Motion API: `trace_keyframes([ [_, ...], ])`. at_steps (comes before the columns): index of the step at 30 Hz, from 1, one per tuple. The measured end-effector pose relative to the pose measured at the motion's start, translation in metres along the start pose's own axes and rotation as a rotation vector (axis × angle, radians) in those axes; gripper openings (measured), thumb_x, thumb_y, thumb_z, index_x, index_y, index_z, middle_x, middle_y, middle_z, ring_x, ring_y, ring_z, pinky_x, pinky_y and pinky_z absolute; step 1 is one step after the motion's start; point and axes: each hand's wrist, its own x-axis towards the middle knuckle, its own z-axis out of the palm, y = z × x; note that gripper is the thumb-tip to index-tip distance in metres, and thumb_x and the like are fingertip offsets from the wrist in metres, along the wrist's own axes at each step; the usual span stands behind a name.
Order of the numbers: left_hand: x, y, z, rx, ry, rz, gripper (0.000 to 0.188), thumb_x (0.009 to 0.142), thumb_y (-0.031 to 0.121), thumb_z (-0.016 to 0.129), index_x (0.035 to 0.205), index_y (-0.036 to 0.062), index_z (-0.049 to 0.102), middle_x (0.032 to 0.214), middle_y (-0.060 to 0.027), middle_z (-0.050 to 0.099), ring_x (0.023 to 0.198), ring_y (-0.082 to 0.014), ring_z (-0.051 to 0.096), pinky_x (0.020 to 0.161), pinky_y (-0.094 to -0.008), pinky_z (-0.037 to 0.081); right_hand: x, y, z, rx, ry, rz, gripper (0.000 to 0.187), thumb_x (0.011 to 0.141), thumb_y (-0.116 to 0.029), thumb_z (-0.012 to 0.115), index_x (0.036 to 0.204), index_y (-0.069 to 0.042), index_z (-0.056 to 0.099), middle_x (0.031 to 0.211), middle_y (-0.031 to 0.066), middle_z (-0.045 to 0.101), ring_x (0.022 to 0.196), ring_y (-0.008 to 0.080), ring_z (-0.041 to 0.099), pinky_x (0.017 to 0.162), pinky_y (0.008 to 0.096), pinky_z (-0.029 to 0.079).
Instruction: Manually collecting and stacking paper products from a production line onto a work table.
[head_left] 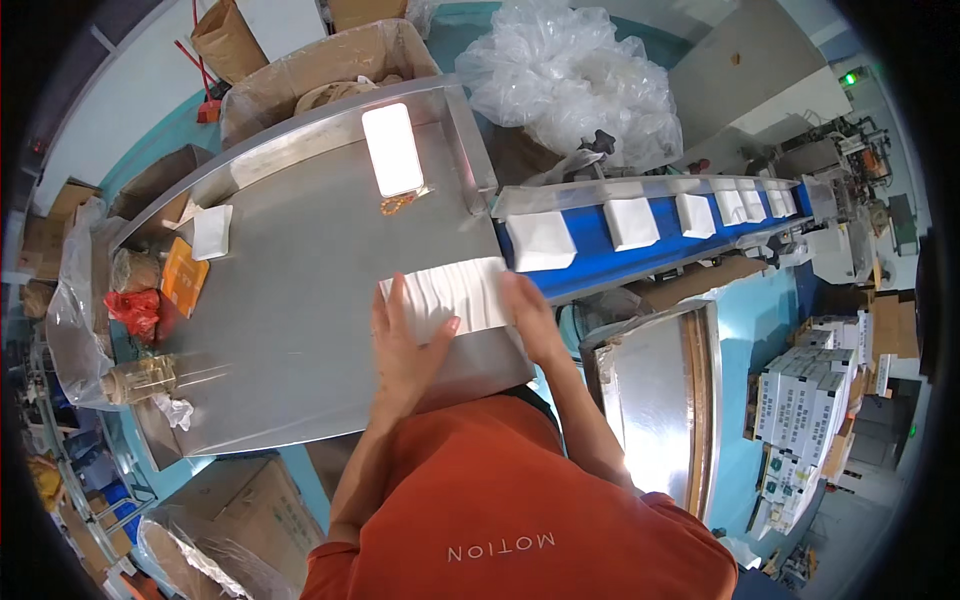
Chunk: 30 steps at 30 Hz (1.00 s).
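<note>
Near the front right of the steel table, a row of thin white folded packets [455, 295] stands pressed together on edge. My left hand [408, 345] is closed on its left end, thumb along the near side and fingers at the far side. Against the right end presses my right hand [532, 315], its fingertips partly hidden by the row. Just beyond that hand, the near end of a blue conveyor belt [590, 266] meets the table. Several white packets lie spaced along the belt, the closest white packet [540, 242] next to the table edge.
The steel table [290, 300] has raised edges. On it lie a bright white phone-shaped rectangle [392, 150] with a beaded strap, a white packet [212, 233], an orange packet [184, 277] and a tape roll [145, 378]. Clear plastic bags [570, 70] heap behind; cartons [230, 520] stand below.
</note>
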Motion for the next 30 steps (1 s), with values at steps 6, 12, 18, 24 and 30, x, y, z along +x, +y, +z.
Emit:
trace_keyframes([
  [6,0.000,0.003,0.007,0.036,0.069,0.021,0.098,0.076,0.040,0.081,0.152,0.0075,0.027,0.145,-0.0381,0.028,0.130,-0.0541,0.036,0.103,-0.0568,0.038,-0.009,-0.017,0.012,0.076,-0.128,0.215,0.053,0.095,-0.041,0.062,0.124,0.004,0.058,0.106,0.0088,0.066,0.092,0.0180,0.061,0.082,0.0293,0.048],
  [12,0.003,-0.001,0.006,0.009,0.081,0.005,0.099,0.075,0.040,0.082,0.151,0.0084,0.027,0.146,-0.0374,0.026,0.131,-0.0532,0.036,0.105,-0.0558,0.036,-0.003,0.022,-0.020,0.455,-0.201,0.337,0.033,0.094,-0.022,0.063,0.118,0.001,0.059,0.107,0.0098,0.066,0.095,0.0156,0.063,0.079,0.0292,0.052],
  [18,0.000,0.003,0.013,-0.003,0.025,0.027,0.102,0.072,0.035,0.085,0.150,0.0053,0.026,0.148,-0.0360,0.023,0.133,-0.0510,0.034,0.105,-0.0529,0.038,-0.005,-0.013,0.012,-0.230,-0.118,-0.057,0.055,0.099,-0.045,0.056,0.123,0.005,0.056,0.101,0.0112,0.065,0.088,0.0127,0.060,0.079,0.0273,0.049],
  [24,0.000,0.006,0.012,0.078,0.121,0.031,0.106,0.070,0.035,0.086,0.152,0.0090,0.024,0.149,-0.0359,0.021,0.131,-0.0525,0.034,0.104,-0.0565,0.036,-0.011,-0.003,0.006,0.293,-0.138,0.272,0.042,0.097,-0.030,0.060,0.119,0.006,0.058,0.103,0.0096,0.066,0.087,0.0143,0.062,0.073,0.0271,0.050],
  [30,0.003,-0.003,0.013,-0.021,0.073,0.042,0.097,0.075,0.031,0.083,0.151,0.0088,0.028,0.146,-0.0360,0.027,0.132,-0.0517,0.035,0.105,-0.0549,0.036,0.006,0.029,-0.015,0.635,0.007,0.238,0.032,0.099,-0.023,0.058,0.115,0.005,0.053,0.104,0.0127,0.062,0.092,0.0214,0.064,0.078,0.0298,0.052],
])
